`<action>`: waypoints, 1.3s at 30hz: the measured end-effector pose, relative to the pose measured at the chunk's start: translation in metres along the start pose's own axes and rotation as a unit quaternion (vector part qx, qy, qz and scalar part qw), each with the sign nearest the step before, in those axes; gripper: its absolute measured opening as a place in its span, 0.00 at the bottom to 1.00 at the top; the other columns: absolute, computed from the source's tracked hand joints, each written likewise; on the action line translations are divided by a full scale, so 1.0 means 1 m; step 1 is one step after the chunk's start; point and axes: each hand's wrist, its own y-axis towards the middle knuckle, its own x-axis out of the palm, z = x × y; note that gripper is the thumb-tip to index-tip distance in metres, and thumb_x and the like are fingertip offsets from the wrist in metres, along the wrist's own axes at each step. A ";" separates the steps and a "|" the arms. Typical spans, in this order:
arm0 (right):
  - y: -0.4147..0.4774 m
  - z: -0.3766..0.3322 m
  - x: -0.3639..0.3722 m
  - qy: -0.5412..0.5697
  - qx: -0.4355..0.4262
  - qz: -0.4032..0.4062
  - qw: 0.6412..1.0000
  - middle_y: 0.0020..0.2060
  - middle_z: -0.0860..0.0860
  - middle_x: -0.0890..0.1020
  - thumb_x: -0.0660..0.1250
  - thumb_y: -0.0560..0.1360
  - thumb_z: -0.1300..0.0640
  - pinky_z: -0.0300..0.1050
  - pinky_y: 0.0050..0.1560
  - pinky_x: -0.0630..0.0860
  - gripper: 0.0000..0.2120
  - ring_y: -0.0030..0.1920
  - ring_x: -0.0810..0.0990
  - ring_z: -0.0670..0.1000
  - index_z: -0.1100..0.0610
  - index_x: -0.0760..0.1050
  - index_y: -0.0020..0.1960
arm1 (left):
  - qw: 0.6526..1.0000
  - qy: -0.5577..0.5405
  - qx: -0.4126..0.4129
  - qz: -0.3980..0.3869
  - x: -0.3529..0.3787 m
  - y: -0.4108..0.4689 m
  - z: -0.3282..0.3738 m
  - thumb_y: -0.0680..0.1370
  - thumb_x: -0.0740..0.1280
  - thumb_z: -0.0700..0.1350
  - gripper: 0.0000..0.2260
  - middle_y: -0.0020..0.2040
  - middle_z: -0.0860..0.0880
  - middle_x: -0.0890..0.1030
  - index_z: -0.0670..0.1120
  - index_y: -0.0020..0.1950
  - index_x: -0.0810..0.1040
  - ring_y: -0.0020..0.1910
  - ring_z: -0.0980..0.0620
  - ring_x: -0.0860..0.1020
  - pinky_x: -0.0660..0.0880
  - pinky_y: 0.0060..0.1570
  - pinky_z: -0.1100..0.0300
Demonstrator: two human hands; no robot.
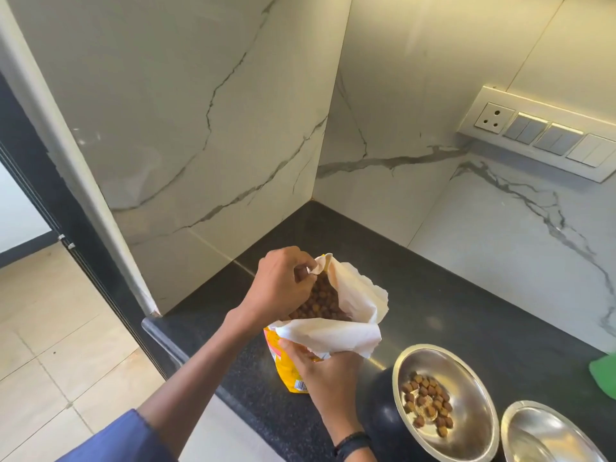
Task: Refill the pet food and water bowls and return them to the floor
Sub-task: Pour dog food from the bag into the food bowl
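Head camera, kitchen counter.

— Hands first. What are they on?

— Left hand (280,285): fingers curled, pinching the far white edge of the bag (336,338) mouth, pulling it wide. Blue sleeve (116,438) on that arm. Right hand (323,371): clamped round the near side of the bag, thumb up on the folded-down white lip, fingers on the yellow outside. Black wristband (351,441) on that wrist.

— Bag itself?

— Upright on the black counter (433,295), close to its front-left edge. Yellow print outside, white lining turned out at the top. Mouth open; brown kibble (320,305) fills it nearly to the fold.

— Bowls?

— Both on the counter, right of the bag, none on the floor (50,328). Food bowl (473,418), steel inside and dark outside, sits just beside the right hand; a small scatter of brown pieces lies on its bottom, most of the steel bare. Second bowl (546,431) is just right of it at the lower frame edge, partly cut off; shiny inside, water or none I cannot tell.

— Further out?

— Green object (603,375) at the right edge, cut off, unidentified. Veined marble wall (200,111) on two sides of the corner. Switch panel (540,131) with one socket on the right-hand wall. Pale floor tiles lower left.
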 end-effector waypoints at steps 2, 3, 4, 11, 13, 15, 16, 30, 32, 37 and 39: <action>0.001 0.001 -0.002 -0.007 -0.002 0.019 1.000 0.52 0.48 0.83 0.76 0.56 0.30 0.37 0.61 0.75 0.42 0.53 0.80 0.43 0.57 0.77 0.61 | 1.000 0.000 -0.004 0.003 0.002 0.001 0.003 0.76 0.69 0.39 0.08 0.47 0.53 0.80 0.46 0.54 0.84 0.38 0.57 0.77 0.70 0.35 0.74; 0.002 0.003 -0.003 -0.011 -0.005 0.027 1.000 0.52 0.49 0.84 0.78 0.57 0.33 0.36 0.60 0.74 0.40 0.53 0.81 0.45 0.58 0.78 0.60 | 1.000 0.000 -0.007 0.007 0.002 0.002 0.003 0.76 0.68 0.39 0.09 0.47 0.53 0.80 0.46 0.54 0.83 0.39 0.57 0.76 0.69 0.35 0.74; 0.003 0.005 -0.004 -0.015 -0.007 0.035 0.999 0.51 0.49 0.84 0.79 0.58 0.36 0.36 0.60 0.74 0.38 0.53 0.81 0.46 0.58 0.78 0.59 | 1.000 0.000 -0.010 0.015 0.002 0.004 0.004 0.77 0.68 0.39 0.09 0.48 0.52 0.80 0.45 0.54 0.83 0.40 0.56 0.77 0.69 0.35 0.74; 0.005 0.024 -0.011 0.030 0.080 0.021 0.996 0.52 0.47 0.84 0.66 0.55 0.21 0.47 0.58 0.79 0.48 0.53 0.82 0.46 0.56 0.78 0.60 | 0.994 0.047 -0.047 0.085 -0.015 0.022 -0.008 0.75 0.64 0.34 0.10 0.48 0.46 0.83 0.41 0.50 0.84 0.40 0.52 0.77 0.70 0.34 0.71; 0.007 0.022 -0.013 0.036 0.085 0.010 0.996 0.51 0.44 0.83 0.67 0.57 0.23 0.43 0.58 0.78 0.45 0.51 0.82 0.43 0.55 0.77 0.61 | 0.996 0.065 -0.038 0.054 -0.019 0.024 -0.010 0.74 0.63 0.35 0.11 0.47 0.47 0.83 0.42 0.50 0.84 0.41 0.51 0.77 0.71 0.34 0.67; 0.008 0.018 -0.014 0.029 0.074 -0.001 0.997 0.47 0.39 0.81 0.72 0.62 0.33 0.42 0.58 0.77 0.31 0.46 0.79 0.37 0.51 0.75 0.57 | 0.995 0.093 -0.021 0.001 -0.025 0.028 -0.009 0.73 0.65 0.38 0.09 0.45 0.50 0.81 0.44 0.49 0.83 0.42 0.50 0.77 0.71 0.36 0.63; 0.008 0.017 -0.015 0.020 0.065 -0.005 0.998 0.44 0.37 0.79 0.74 0.63 0.39 0.41 0.57 0.76 0.26 0.44 0.78 0.34 0.50 0.74 0.55 | 0.995 0.100 -0.017 -0.026 -0.029 0.030 -0.008 0.73 0.66 0.41 0.07 0.45 0.51 0.80 0.45 0.48 0.83 0.44 0.49 0.77 0.69 0.38 0.62; 0.007 0.015 -0.016 -0.010 0.038 -0.001 0.999 0.44 0.40 0.79 0.77 0.66 0.49 0.34 0.52 0.73 0.18 0.40 0.77 0.36 0.51 0.75 0.52 | 0.982 0.174 -0.009 -0.076 -0.021 0.040 -0.003 0.76 0.62 0.35 0.07 0.50 0.49 0.76 0.42 0.51 0.77 0.49 0.48 0.73 0.69 0.43 0.59; 0.007 0.015 -0.018 -0.006 0.050 -0.015 0.999 0.43 0.42 0.80 0.77 0.68 0.50 0.34 0.53 0.74 0.16 0.39 0.77 0.35 0.53 0.78 0.51 | 0.981 0.185 -0.003 -0.053 -0.017 0.038 0.000 0.77 0.60 0.34 0.10 0.51 0.47 0.78 0.40 0.53 0.79 0.49 0.47 0.74 0.69 0.42 0.59; 0.007 0.019 -0.018 -0.009 0.073 -0.036 0.997 0.45 0.49 0.84 0.75 0.71 0.50 0.41 0.57 0.77 0.16 0.42 0.79 0.43 0.60 0.81 0.52 | 0.979 0.203 0.012 -0.026 -0.012 0.038 0.004 0.75 0.57 0.32 0.12 0.48 0.43 0.78 0.37 0.50 0.80 0.44 0.45 0.75 0.69 0.37 0.60; 0.007 0.022 -0.017 -0.018 0.085 -0.041 0.995 0.47 0.52 0.85 0.73 0.72 0.49 0.43 0.57 0.78 0.17 0.43 0.79 0.44 0.62 0.81 0.53 | 0.972 0.233 0.024 -0.020 -0.007 0.038 0.006 0.74 0.57 0.30 0.12 0.45 0.43 0.76 0.36 0.46 0.79 0.38 0.46 0.73 0.69 0.35 0.58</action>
